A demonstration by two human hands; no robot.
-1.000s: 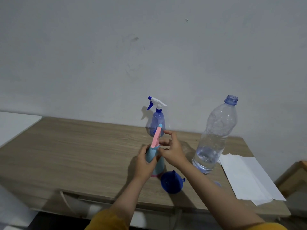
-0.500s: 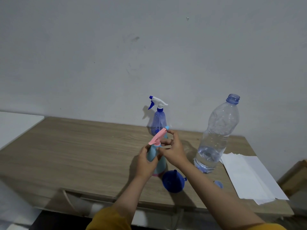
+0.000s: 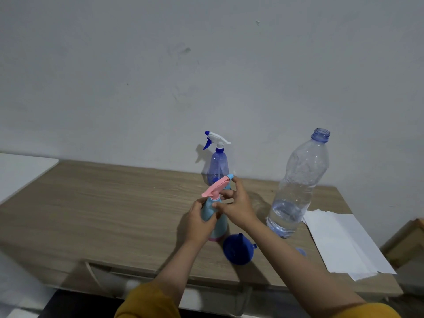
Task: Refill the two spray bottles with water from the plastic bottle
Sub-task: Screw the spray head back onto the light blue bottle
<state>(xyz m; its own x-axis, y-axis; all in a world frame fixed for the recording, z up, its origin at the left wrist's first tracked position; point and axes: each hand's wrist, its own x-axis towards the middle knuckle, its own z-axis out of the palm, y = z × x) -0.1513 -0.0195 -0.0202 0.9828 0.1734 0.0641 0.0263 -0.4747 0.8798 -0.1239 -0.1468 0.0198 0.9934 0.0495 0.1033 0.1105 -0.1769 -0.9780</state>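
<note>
The left hand [image 3: 199, 222] is wrapped around the body of the light-blue spray bottle [image 3: 214, 222], which stands on the wooden surface [image 3: 114, 203]. The right hand [image 3: 236, 208] has its grip on the bottle's pink spray head [image 3: 215, 187], fingers curled about the neck and trigger, one fingertip up at the blue nozzle tip.

Just behind, against the wall, stands the purple spray bottle [image 3: 218, 166] with its white-and-blue trigger head fitted on. A dark blue funnel [image 3: 237, 249] lies on its side just beside the light-blue bottle's base, under the right forearm. The plastic bottle [image 3: 298, 184] stands to the right, uncapped; a small blue cap [image 3: 301, 251] lies near the forearm. White paper sheets [image 3: 341, 244] lie at the surface's right end.

Compared with half a second ago, the pink head is turned further, its nozzle swung more toward the right hand; both hands keep their hold.

The plastic bottle holds water only in its lower part. How full either spray bottle is cannot be made out.
</note>
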